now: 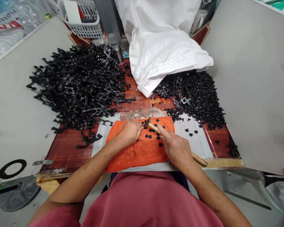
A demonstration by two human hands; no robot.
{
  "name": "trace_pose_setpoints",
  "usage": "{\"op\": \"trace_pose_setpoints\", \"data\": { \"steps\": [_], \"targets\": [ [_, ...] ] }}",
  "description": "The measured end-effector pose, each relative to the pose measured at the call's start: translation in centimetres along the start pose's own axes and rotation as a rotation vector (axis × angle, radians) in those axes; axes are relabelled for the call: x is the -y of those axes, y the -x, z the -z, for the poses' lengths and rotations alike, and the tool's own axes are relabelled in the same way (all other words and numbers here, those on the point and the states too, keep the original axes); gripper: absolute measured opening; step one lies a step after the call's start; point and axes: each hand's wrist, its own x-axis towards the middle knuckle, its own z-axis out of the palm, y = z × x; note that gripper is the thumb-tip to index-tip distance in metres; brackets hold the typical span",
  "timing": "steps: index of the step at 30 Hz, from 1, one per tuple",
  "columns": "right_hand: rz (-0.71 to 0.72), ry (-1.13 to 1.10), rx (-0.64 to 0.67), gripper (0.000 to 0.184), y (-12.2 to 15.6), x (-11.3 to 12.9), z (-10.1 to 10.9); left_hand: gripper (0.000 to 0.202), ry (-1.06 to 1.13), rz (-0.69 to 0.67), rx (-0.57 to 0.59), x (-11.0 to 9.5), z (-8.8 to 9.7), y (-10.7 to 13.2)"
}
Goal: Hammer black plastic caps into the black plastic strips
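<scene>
1. Orange cloth (130,156) lies over the near edge of the work surface, reaching up to a speckled slab (151,113), and the person's two hands meet at its far edge.
2. The right hand (178,149) is wrapped round the wooden handle of a hammer (154,127), whose tail end sticks out past the heel of the hand; the head is beside the left fingertips.
3. The left hand (131,130) has its fingers drawn together as if pinching something small, but what they hold, if anything, cannot be made out.
4. Small round black pieces (150,136) lie scattered on the cloth between the hands, just below the hammer. Jointed black parts are heaped in the left pile (80,85); smaller black pieces fill the right pile (198,101), beside a white sack (163,47).
5. The step in hand appears to be hammering at the spot by the left fingertips; whether the head is touching anything is unclear.
6. The next move seems to call for a short, controlled blow, with the left fingers steady and clear of the head.
</scene>
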Motion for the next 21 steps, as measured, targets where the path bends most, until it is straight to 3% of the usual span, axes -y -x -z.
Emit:
{"op": "trace_pose_setpoints", "data": {
  "steps": [3, 7, 11, 15, 18, 21],
  "targets": [
    [-0.039, -0.01, -0.03, 0.051, 0.2, 0.0, 0.1, 0.03, -0.006, 0.018, 0.019, 0.0, 0.0, 0.1],
    [-0.041, 0.035, 0.101, 0.053, 0.2, 0.0, 0.3, 0.031, -0.013, 0.047, 0.045, 0.0, -0.1, 0.2],
    [-0.051, 0.039, 0.074, 0.054, -0.2, 0.4, 0.2, 0.032, -0.017, 0.07, 0.049, -0.3, -0.3, 0.2],
    [-0.023, 0.034, 0.132, 0.054, -0.4, 0.6, 0.3, 0.03, 0.03, 0.106, 0.038, -0.5, -0.2, 0.6],
    [-0.034, -0.156, -0.077, 0.051, -0.1, -0.2, 1.0, 0.03, 0.148, 0.177, -0.062, 0.2, 1.0, 1.6],
    [-0.1, -0.344, -0.252, 0.052, 0.6, -2.1, 1.7, 0.044, 0.417, 0.184, -0.137, 1.4, 3.0, 3.0]
  ]
}}
